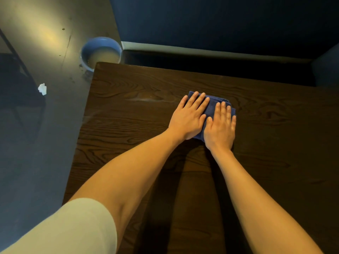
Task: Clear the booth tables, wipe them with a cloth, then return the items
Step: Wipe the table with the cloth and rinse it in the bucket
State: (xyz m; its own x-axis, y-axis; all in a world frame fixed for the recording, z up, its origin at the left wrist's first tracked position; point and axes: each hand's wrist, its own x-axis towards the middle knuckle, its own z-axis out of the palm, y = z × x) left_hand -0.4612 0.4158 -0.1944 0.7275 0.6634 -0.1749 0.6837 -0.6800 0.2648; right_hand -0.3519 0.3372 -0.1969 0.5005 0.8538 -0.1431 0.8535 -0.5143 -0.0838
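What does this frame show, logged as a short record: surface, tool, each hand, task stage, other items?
surface: dark wooden table
tool: folded blue cloth, flat on the table
left hand: flat, fingers straight, pressing on the cloth
right hand: flat on the cloth beside the left
task stage: wiping
other items: blue basin of cloudy water and white crumpled scrap, both on the floor

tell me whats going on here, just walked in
A person is wiping a dark wooden table. Both the left hand and the right hand press flat, side by side, on a folded blue cloth near the middle of the tabletop. The visible tabletop holds nothing but the cloth. A blue basin of cloudy water sits on the floor past the table's far left corner, and a crumpled white scrap lies on the floor to the left.
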